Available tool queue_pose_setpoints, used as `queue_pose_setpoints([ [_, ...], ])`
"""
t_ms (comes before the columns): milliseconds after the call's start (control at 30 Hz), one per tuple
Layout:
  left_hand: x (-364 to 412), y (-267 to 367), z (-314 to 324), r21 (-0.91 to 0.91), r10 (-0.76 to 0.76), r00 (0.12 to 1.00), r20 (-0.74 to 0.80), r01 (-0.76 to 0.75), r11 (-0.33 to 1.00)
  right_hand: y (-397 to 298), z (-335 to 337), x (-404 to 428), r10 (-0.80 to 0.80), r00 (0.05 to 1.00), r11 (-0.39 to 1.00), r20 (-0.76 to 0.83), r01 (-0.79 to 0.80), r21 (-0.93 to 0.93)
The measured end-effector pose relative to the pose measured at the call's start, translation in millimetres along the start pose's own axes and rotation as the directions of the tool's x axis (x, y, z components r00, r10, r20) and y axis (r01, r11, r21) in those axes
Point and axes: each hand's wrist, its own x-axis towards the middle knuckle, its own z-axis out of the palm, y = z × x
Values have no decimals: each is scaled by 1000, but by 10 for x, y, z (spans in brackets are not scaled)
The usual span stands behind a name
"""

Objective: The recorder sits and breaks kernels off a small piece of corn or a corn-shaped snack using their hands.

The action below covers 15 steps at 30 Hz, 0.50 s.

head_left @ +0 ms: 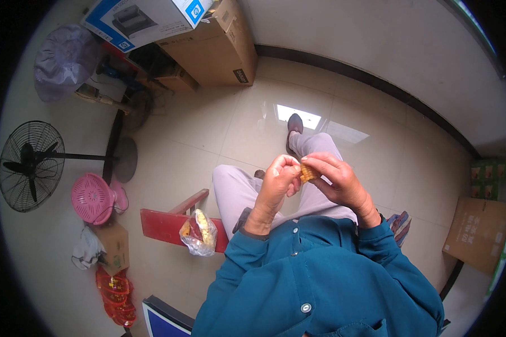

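Observation:
A short piece of yellow corn cob point(308, 172) is held up above my lap. My right hand point(339, 177) grips it, fingers over its top and thumb below. My left hand point(280, 179) is at the cob's left end, its thumb and forefinger pinched together there; whether a kernel is between them is too small to tell. On the red wooden bench point(162, 227) to my left lies a clear plastic bag point(208, 246) with a pale corn cob point(202, 223) and darker pieces inside.
A black standing fan point(31, 166) and a pink fan heater point(92, 198) are on the left. Cardboard boxes point(219, 50) stand at the far wall, with a printer box point(152, 21) on top. Another carton point(476, 236) is at right. A dark-framed panel point(164, 318) is behind the bench.

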Motion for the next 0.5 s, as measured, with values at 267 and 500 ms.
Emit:
queue_pose_setpoints([
  [267, 21, 7, 21, 64, -16, 1000, -24, 17, 998, 9, 18, -15, -29, 999, 999, 37, 30, -26],
  [500, 41, -84, 38, 87, 65, 991, -115, -55, 995, -9, 30, -3, -20, 999, 1000, 30, 20, -4],
])
